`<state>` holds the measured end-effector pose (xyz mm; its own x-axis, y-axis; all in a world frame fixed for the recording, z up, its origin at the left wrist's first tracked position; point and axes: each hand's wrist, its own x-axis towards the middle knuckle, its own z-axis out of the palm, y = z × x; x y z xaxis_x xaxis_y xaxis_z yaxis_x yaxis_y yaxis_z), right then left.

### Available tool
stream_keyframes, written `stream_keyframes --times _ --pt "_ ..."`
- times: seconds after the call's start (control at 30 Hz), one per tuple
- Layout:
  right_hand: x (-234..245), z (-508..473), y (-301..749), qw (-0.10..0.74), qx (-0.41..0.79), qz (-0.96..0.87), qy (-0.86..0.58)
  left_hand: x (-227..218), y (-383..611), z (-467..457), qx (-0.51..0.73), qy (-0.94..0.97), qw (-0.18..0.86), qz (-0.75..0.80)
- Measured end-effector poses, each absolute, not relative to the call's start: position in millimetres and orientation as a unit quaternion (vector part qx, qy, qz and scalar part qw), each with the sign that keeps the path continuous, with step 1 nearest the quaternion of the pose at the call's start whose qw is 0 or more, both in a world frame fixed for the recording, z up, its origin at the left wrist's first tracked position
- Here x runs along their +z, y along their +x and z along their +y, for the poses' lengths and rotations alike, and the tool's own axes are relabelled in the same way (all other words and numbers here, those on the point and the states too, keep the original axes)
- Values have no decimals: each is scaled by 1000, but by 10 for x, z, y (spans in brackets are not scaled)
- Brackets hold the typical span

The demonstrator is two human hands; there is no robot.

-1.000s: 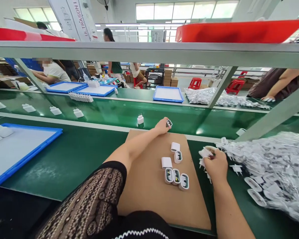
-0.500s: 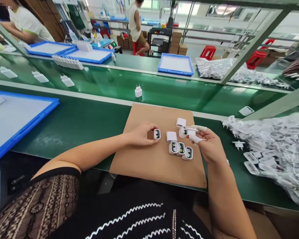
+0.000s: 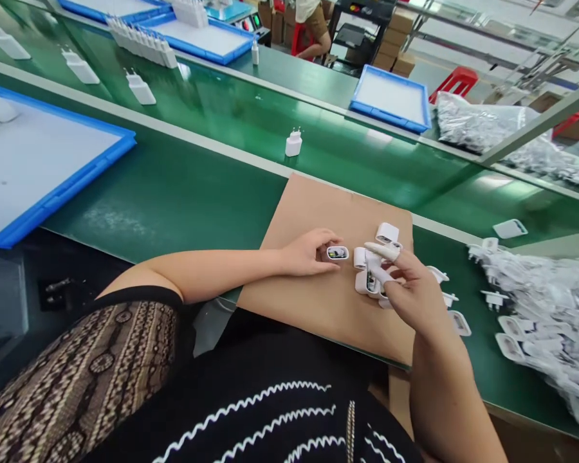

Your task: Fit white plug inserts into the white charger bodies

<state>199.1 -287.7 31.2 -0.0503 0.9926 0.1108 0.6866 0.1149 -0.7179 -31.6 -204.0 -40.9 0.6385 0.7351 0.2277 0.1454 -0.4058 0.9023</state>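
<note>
My left hand (image 3: pixel 305 252) rests on a brown cardboard sheet (image 3: pixel 313 212) and pinches a small white charger shell (image 3: pixel 338 253), its open end facing me. My right hand (image 3: pixel 410 290), with white finger cots, is closed on a small white plug part (image 3: pixel 372 270) just right of the shell. Under and behind that hand lie several more white charger shells (image 3: pixel 386 233) on the cardboard. The two hands are a few centimetres apart.
A heap of white plug parts in clear bags (image 3: pixel 550 315) lies at the right on the green bench. A blue-rimmed tray (image 3: pixel 53 193) sits at the left. One finished charger (image 3: pixel 293 143) stands on the green conveyor behind the cardboard, with more chargers (image 3: pixel 139 89) and blue trays (image 3: pixel 390 96) beyond.
My left hand drew back from the conveyor edge to the cardboard with the shell. My right hand left the heap with a plug part and came beside it. The view tilted down.
</note>
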Motion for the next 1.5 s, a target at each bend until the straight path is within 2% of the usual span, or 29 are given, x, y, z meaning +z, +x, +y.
stream_keyframes --times 0.1,0.2,0.27,0.47,0.6,0.7,0.77,0.9,1.13,1.4,1.5 --pt "300 -2777 1846 232 107 -747 -614 -428 -319 -2023 316 764 484 286" --pt "301 -2693 1718 185 70 -789 -582 -450 -337 -1996 329 772 481 252" --pt "322 -2657 1691 190 91 -795 -568 -449 -353 -1989 314 773 494 243" --pt "361 -2660 1806 336 205 -663 -636 -369 -355 -1998 247 784 486 298" --pt "335 -2722 1812 367 365 -557 -650 -339 -411 -1919 241 784 499 279" --pt "324 -2737 1797 376 414 -521 -645 -348 -447 -1850 216 783 541 221" --pt "322 -2730 1783 369 382 -553 -642 -360 -428 -1840 222 769 546 248" --pt "308 -2714 1702 284 206 -697 -626 -355 -356 -1890 264 744 514 336" --pt "275 -2662 1508 208 25 -793 -571 -316 -407 -1916 272 750 520 305" --pt "246 -2590 1504 185 -15 -830 -526 -285 -384 -1920 275 745 516 321" --pt "232 -2579 1539 216 -22 -822 -527 -292 -380 -1916 277 746 512 323"
